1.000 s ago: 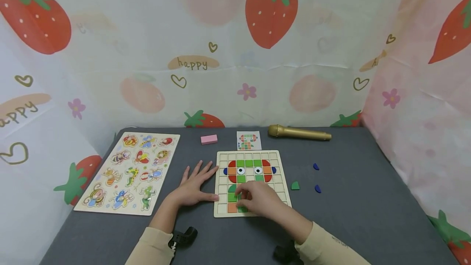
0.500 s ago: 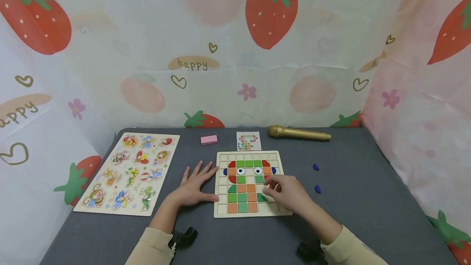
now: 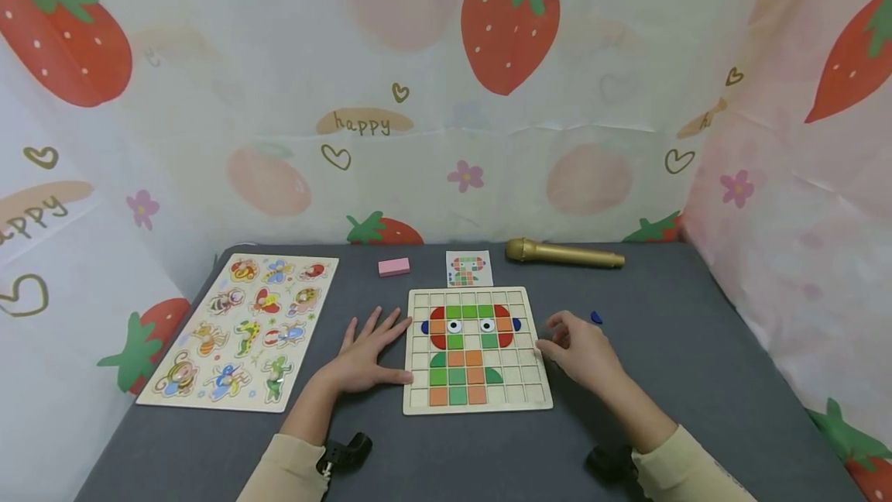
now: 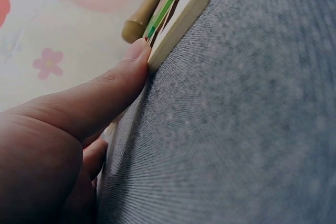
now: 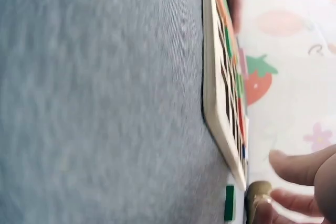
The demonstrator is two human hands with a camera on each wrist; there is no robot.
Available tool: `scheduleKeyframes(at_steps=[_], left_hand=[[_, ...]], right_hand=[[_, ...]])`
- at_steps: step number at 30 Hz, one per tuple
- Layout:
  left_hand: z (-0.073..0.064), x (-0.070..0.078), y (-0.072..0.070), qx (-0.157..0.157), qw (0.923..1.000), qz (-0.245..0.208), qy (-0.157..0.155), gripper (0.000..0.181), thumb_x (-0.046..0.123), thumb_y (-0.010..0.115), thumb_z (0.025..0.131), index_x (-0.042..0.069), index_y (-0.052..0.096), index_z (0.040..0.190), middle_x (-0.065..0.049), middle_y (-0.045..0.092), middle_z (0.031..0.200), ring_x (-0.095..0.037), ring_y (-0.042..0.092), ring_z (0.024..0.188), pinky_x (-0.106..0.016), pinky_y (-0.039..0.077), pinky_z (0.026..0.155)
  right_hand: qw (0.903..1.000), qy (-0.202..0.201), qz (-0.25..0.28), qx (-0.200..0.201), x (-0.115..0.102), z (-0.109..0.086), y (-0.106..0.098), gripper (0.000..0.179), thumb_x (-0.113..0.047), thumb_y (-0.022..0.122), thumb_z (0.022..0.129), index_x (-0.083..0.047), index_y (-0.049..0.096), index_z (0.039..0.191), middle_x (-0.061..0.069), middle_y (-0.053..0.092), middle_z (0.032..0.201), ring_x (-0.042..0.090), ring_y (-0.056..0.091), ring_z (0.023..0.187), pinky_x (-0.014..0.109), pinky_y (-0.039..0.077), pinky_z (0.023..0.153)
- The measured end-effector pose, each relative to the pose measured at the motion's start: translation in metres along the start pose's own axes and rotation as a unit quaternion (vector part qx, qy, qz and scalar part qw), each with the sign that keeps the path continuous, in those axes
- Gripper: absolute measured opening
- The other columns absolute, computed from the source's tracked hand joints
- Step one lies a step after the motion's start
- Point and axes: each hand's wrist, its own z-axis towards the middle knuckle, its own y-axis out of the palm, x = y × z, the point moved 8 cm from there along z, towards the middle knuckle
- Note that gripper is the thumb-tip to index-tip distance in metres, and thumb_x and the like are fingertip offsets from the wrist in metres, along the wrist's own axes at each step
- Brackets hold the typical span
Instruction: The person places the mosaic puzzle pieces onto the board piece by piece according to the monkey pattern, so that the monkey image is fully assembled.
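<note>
A pale wooden grid board [image 3: 523,392] holds red, orange, green and blue pieces and two eye pieces forming a figure. My left hand [image 3: 362,359] lies spread at the board's left side, and the thumb [image 4: 137,51] touches its edge in the left wrist view. Just off the right edge, my right hand [image 3: 584,347] hovers with fingers bent and thumb apart from them. A loose green piece [image 5: 229,203] lies by the board beneath that hand, hidden in the head view. A blue piece [image 3: 596,318] shows just beyond the right hand.
Behind the board are a small pattern card [image 3: 469,268], a pink block [image 3: 394,267] and a gold microphone-shaped object [image 3: 564,253]. An insect picture board [image 3: 240,331] lies on the left. A strawberry-print curtain [image 3: 512,169] surrounds the dark table [image 3: 697,347].
My right hand has moved rightward from the board's lower middle past its right edge. A green rounded piece now shows on the board's lower right. The left hand stays in place.
</note>
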Motion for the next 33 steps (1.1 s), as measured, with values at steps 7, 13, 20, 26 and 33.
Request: scheduleKeyframes(at_steps=[7, 13, 20, 26, 33], left_hand=[[-0.001, -0.001, 0.0, -0.002, 1.0, -0.007, -0.004, 0.099, 0.059, 0.078, 0.081, 0.027, 0.029, 0.161, -0.004, 0.014, 0.17, -0.034, -0.006, 0.158, -0.062, -0.014, 0.12], [0.0, -0.001, 0.0, 0.0, 0.9999, -0.013, 0.0, 0.099, 0.06, 0.077, 0.08, 0.027, 0.03, 0.161, -0.004, 0.015, 0.17, -0.033, -0.006, 0.158, -0.061, -0.015, 0.12], [0.0, -0.001, 0.0, 0.0, 0.9999, -0.014, -0.001, 0.099, 0.06, 0.078, 0.08, 0.026, 0.031, 0.161, -0.004, 0.015, 0.17, -0.034, -0.006, 0.158, -0.061, -0.014, 0.12], [0.0, -0.001, 0.0, 0.0, 0.9999, -0.013, 0.001, 0.099, 0.06, 0.078, 0.08, 0.026, 0.03, 0.161, -0.004, 0.015, 0.17, -0.034, -0.006, 0.158, -0.061, -0.014, 0.121], [0.0, -0.002, 0.001, 0.0, 0.9999, -0.013, -0.002, 0.1, 0.061, 0.078, 0.08, 0.027, 0.03, 0.161, -0.004, 0.015, 0.17, -0.033, -0.007, 0.158, -0.061, -0.015, 0.121]], right_hand=[[0.9958, 0.062, -0.066, -0.012, 0.018, 0.0, -0.004, 0.043, -0.039, 0.073, 0.092, 0.0, 0.062, 0.104, 0.011, 0.065, 0.088, 0.022, 0.06, 0.07, 0.037, 0.049, 0.058], [0.9932, 0.078, -0.082, -0.029, 0.024, 0.0, -0.002, 0.035, -0.037, 0.076, 0.09, -0.004, 0.066, 0.09, 0.006, 0.064, 0.077, 0.019, 0.056, 0.062, 0.033, 0.044, 0.052], [0.9918, 0.074, -0.097, -0.038, 0.021, 0.0, -0.001, 0.033, -0.038, 0.074, 0.092, -0.009, 0.064, 0.079, 0.002, 0.059, 0.069, 0.018, 0.053, 0.058, 0.031, 0.04, 0.049], [0.9845, 0.102, -0.131, -0.056, 0.024, -0.003, 0.003, 0.059, -0.053, 0.073, 0.089, -0.02, 0.042, 0.05, -0.005, 0.033, 0.048, 0.013, 0.037, 0.045, 0.026, 0.026, 0.043], [0.992, 0.069, -0.088, -0.058, 0.018, -0.002, 0.003, 0.035, -0.036, 0.079, 0.087, -0.013, 0.058, 0.07, -0.002, 0.05, 0.064, 0.015, 0.047, 0.055, 0.028, 0.034, 0.048]])
